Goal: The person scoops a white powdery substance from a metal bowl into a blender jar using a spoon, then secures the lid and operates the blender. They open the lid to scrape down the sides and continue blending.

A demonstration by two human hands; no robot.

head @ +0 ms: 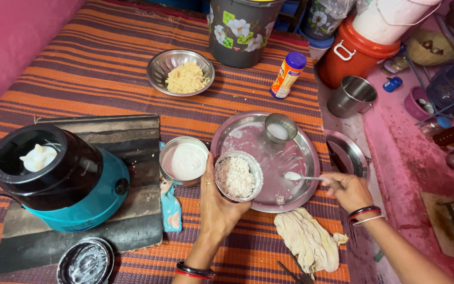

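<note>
Round steel jar [238, 176] of coarse grated filling, cupped by left hand [217, 202].

The left hand [217, 202] reaches up from the lower edge, fingers cupped in a grip, wrist straight. The right hand [349, 190] comes from the lower right corner, fingertips pinched together.

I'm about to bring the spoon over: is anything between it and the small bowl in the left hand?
Nothing visible. The spoon in the right hand lies over the big steel plate, and only wet plate shows between it and the small bowl the left hand holds.
</note>
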